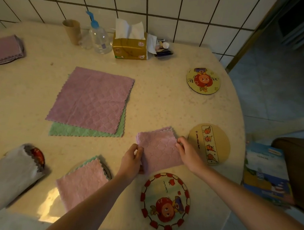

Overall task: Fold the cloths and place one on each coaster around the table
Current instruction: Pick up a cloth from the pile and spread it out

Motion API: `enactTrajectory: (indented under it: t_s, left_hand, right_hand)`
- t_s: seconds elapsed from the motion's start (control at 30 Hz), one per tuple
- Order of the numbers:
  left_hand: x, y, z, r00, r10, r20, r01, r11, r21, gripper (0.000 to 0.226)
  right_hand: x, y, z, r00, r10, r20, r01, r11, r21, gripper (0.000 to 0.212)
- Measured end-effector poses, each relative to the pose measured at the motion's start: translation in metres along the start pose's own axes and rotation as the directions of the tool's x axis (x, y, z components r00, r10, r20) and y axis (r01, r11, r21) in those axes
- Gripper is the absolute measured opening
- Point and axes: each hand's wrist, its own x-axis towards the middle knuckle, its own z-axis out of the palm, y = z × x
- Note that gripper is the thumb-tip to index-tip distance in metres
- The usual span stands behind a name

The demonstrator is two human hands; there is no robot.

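Folded pink cloth [159, 148] between three bare coasters [209, 144], stacked cloths [90, 98] perhaps two.

- A single head-worn wide-angle view looks forward and down, close over the counter [165, 106].
- Tiled wall [170, 10] closes the far side.

Round-edged table [165, 105], cream top with faint speckle, glare patch on its near left edge. Behind the table: wall [171, 8] of pale square tiles, dark grout. Right of the table: grey tiled floor [272, 89], dim. Beyond the table's far right corner, a dark doorway [298, 25]. Light is low and warm.
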Motion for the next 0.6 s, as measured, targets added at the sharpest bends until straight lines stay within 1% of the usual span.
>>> enactTrajectory:
  t_s: [0.13,0.2,0.27,0.33,0.43,0.5,0.53,0.6]
  left_hand:
    - [0.001,0.005,-0.001,0.999,0.028,-0.036,-0.027,1.000,0.011,0.027]
    - [0.002,0.004,-0.001,0.998,0.018,-0.058,-0.017,1.000,0.025,0.028]
    - [0.004,0.004,0.000,0.996,-0.031,-0.086,0.035,0.998,0.043,0.028]
    - [0.007,0.005,0.001,0.989,-0.112,-0.095,0.117,0.992,0.039,0.028]
    - [0.013,0.012,0.000,0.974,-0.213,-0.076,0.216,0.976,0.033,0.028]
    - [0.018,0.015,-0.004,0.971,-0.216,-0.098,0.227,0.967,0.113,0.027]
    - [0.021,0.016,-0.007,0.974,-0.191,-0.124,0.211,0.960,0.183,0.025]
    - [0.029,0.016,-0.014,0.982,-0.091,-0.166,0.145,0.926,0.350,0.022]
  right_hand:
    - [0.004,-0.008,0.003,0.996,-0.058,-0.073,0.062,0.996,0.063,0.019]
    - [0.006,-0.009,0.005,0.995,-0.053,-0.084,0.058,0.996,0.063,0.019]
    - [0.011,-0.005,0.008,0.998,0.000,-0.069,-0.003,0.999,-0.054,0.019]
    - [0.017,-0.002,0.009,0.995,0.088,-0.056,-0.096,0.982,-0.164,0.020]
    - [0.020,-0.006,0.008,0.988,0.147,-0.044,-0.152,0.973,-0.173,0.030]
    - [0.021,-0.010,0.008,0.989,0.139,-0.054,-0.148,0.956,-0.255,0.034]
    - [0.021,-0.011,0.008,0.989,0.134,-0.061,-0.147,0.941,-0.306,0.033]
    - [0.025,-0.011,0.008,0.988,0.141,-0.062,-0.154,0.920,-0.361,0.031]
